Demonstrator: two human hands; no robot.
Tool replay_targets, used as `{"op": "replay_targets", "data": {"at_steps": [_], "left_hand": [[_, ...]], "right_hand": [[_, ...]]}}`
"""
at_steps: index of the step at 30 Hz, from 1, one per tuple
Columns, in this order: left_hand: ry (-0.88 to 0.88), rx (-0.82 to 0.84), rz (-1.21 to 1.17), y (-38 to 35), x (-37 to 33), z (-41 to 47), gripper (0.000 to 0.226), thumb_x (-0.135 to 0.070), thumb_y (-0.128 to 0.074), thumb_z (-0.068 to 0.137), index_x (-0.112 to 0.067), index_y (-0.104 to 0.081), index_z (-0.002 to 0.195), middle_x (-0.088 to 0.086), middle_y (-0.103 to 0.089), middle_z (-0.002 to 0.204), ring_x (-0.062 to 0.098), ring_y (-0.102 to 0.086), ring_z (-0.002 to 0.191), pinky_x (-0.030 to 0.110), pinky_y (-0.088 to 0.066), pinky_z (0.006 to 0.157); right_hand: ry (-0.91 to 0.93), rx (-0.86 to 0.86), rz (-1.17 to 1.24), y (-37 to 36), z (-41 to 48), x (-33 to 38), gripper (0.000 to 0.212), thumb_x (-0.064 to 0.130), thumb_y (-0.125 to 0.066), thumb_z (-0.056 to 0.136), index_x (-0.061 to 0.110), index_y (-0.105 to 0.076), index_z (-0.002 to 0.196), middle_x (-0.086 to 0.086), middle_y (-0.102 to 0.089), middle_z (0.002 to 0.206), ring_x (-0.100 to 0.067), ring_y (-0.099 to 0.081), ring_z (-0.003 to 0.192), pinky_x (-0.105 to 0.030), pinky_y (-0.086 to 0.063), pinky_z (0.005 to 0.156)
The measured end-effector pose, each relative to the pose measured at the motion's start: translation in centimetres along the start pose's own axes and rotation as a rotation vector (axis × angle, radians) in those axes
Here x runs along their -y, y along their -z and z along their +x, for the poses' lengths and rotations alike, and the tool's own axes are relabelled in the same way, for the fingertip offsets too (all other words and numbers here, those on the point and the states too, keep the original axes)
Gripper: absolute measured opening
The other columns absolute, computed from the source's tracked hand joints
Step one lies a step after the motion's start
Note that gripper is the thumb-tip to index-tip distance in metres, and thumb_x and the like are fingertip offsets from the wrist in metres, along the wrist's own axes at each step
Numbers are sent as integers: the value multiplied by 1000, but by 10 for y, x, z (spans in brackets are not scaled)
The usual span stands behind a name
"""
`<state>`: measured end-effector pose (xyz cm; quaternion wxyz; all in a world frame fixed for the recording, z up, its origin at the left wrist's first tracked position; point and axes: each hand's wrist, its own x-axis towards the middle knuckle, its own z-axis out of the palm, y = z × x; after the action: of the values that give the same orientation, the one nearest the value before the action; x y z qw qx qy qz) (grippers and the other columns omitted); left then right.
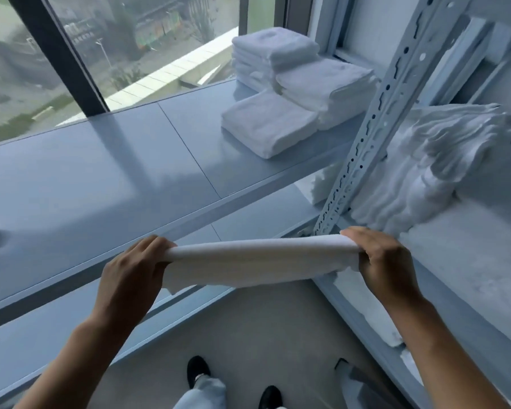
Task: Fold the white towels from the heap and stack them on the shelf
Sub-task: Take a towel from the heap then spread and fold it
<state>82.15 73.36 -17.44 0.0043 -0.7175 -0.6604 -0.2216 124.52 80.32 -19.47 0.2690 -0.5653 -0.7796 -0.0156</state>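
I hold a white towel (257,262) stretched level between both hands, just in front of the shelf edge. My left hand (132,271) grips its left end and my right hand (379,261) grips its right end; the cloth hangs folded over below them. On the grey-blue shelf (101,184) at the far right sit folded white towels: a tall stack (270,56) by the window, a second stack (329,90) beside it, and a low stack (267,125) in front. A heap of loose white towels (431,163) lies to the right, beyond the perforated upright.
A perforated metal upright (387,110) rises at the shelf's right end. A lower shelf (56,329) runs under the top one. A large window (106,48) stands behind the shelf. My shoes (198,369) are on the pale floor below.
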Motion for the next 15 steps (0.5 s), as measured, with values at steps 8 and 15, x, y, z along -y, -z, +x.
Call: {"op": "replay_targets", "data": {"at_steps": [8, 15], "left_hand": [[195, -100, 46, 45, 99, -38, 10, -23, -56, 89, -21, -62, 96, -4, -61, 86, 32, -59, 71, 33, -43, 52], [294, -106, 41, 76, 191, -46, 13, -30, -54, 92, -24, -64, 98, -9, -60, 95, 31, -59, 68, 35, -44, 54]], "right_hand": [[212, 59, 56, -65, 80, 98, 61, -20, -67, 62, 14, -75, 113, -6, -76, 108, -32, -70, 94, -41, -58, 79], [291, 80, 61, -121, 146, 189, 55, -17, -65, 67, 20, -74, 107, -3, -73, 91, -32, -66, 81, -37, -52, 69]]}}
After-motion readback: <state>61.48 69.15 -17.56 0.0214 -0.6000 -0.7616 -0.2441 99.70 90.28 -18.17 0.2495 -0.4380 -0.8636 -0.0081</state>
